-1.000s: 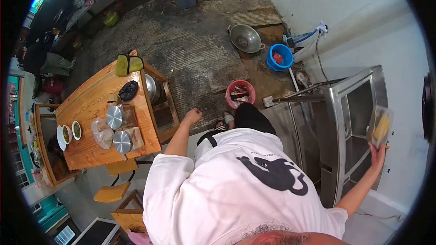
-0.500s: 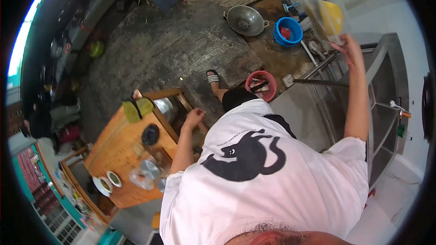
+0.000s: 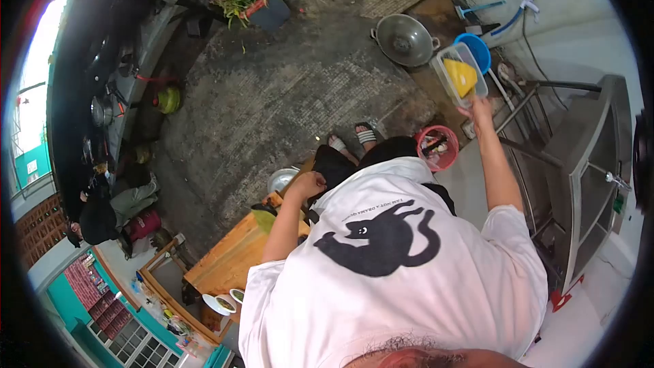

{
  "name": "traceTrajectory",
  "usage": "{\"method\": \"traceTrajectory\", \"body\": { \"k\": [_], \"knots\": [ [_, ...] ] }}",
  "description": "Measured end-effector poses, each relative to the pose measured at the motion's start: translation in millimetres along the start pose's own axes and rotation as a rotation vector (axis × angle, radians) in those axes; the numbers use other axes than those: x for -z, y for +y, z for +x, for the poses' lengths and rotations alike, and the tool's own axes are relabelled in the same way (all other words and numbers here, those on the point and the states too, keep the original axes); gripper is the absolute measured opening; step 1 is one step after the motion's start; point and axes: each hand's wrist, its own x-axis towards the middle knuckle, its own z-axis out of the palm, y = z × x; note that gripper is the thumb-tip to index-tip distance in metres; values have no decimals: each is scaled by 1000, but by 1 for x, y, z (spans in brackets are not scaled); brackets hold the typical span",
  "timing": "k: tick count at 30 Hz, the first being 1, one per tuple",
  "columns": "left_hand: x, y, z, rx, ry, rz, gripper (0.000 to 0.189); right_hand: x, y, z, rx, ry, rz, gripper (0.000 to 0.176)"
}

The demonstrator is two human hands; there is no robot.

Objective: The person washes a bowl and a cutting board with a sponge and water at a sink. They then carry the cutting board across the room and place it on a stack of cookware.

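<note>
My right hand (image 3: 478, 113) grips the near end of a clear plastic container (image 3: 446, 80) in which a yellow piece (image 3: 460, 77) lies. The container hangs over the floor, partly in front of a blue bucket (image 3: 476, 50). On the left, my left hand (image 3: 308, 185) has its fingers curled, close to my dark shorts and above the corner of the wooden table (image 3: 228, 249); whether anything is in it is too small to tell. A pink basket (image 3: 438, 148) with mixed items stands below my right forearm.
A large metal wok (image 3: 405, 39) lies on the floor beside the bucket. A potted plant (image 3: 267, 10) stands at the top. Metal frames (image 3: 579, 163) are at the right. Another person (image 3: 102, 220) is at the far left, near a counter.
My right hand has brought the container lower and to the left, away from the wall. The view has shifted, and both my sandalled feet now show.
</note>
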Motion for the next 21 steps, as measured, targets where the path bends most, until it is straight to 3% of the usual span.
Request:
{"method": "traceTrajectory", "body": {
  "k": [3, 7, 12, 14, 17, 21],
  "knots": [
    [43, -6, 28, -34, 61, 86, 27, -14, 19, 1, -7, 71, 33, 31],
    [122, -24, 67, -29, -31, 161, 28, -17, 46, 11, -57, 205, 26, 34],
    [259, -30, 78, -159, -275, 33, 28, -41, 42, 0, -128, 332, 75, 37],
    [290, -44, 89, -246, -444, -53, 24, -55, 40, -3, -162, 373, 128, 38],
    [345, -19, 86, -347, -556, -12, 26, -69, 41, -9, -138, 429, 210, 39],
    [375, -10, 131, -251, -690, -12, 34, -80, 53, -5, -158, 465, 371, 39]
  ]
}}
